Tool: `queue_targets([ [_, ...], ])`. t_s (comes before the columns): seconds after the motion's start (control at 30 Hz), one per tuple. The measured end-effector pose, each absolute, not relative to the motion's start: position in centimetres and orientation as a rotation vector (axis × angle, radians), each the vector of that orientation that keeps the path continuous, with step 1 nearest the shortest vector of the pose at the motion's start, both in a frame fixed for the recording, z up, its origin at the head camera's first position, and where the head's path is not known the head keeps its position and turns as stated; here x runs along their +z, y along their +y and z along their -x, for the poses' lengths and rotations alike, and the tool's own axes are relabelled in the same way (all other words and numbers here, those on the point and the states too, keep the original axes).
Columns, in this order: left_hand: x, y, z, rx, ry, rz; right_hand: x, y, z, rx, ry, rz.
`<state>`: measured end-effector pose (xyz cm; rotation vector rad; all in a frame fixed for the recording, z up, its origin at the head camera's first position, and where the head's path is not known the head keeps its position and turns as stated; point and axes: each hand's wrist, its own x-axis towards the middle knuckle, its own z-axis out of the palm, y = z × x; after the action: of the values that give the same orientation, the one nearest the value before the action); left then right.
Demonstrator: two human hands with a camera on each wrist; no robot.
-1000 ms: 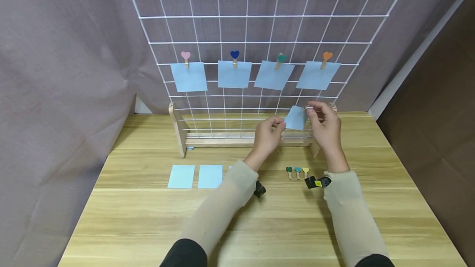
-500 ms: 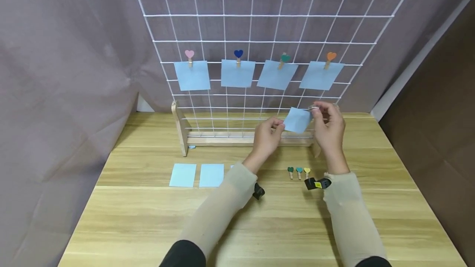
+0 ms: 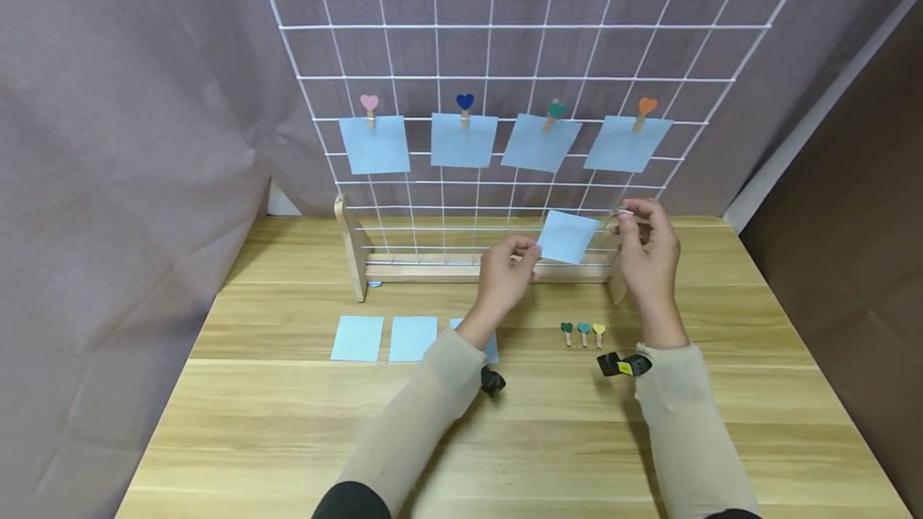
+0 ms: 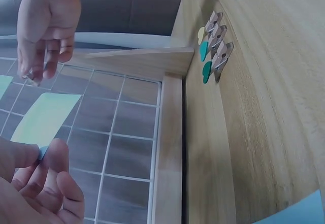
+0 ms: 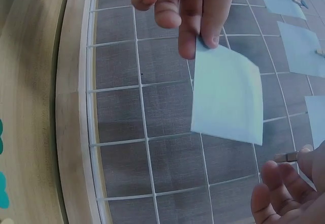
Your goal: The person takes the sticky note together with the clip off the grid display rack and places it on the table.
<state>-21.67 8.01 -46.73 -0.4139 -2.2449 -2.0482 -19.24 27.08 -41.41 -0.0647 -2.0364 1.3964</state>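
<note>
My left hand (image 3: 505, 275) pinches a blue paper square (image 3: 569, 237) by its left corner, in front of the lower part of a white wire grid (image 3: 456, 183). Just right of the paper, my right hand (image 3: 651, 263) pinches a small wooden clothespin (image 5: 287, 157) between thumb and forefinger. In the right wrist view the clothespin's tip points toward the paper, with a gap between them. Higher on the grid hang several blue squares, among them one under an orange heart clothespin (image 3: 646, 110) and one under a pink heart clothespin (image 3: 370, 107).
Blue squares lie on the wooden table (image 3: 288, 423), including a left one (image 3: 356, 338) and a middle one (image 3: 413, 339); my left forearm partly covers another (image 3: 492, 347). Three heart clothespins (image 3: 583, 333) lie between my arms. A wooden base (image 3: 433, 271) carries the grid.
My right hand has moved a little right, away from the paper. My left hand has shifted slightly left and down with the square, which now shows more fully.
</note>
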Motion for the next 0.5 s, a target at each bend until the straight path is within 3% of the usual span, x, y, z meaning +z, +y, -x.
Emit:
queue_targets([
  [0.5,-47.2,6.7,19.8,-2.057,-2.274,0.408,-42.9,28.6,18.0,1.433,-2.085,0.098],
])
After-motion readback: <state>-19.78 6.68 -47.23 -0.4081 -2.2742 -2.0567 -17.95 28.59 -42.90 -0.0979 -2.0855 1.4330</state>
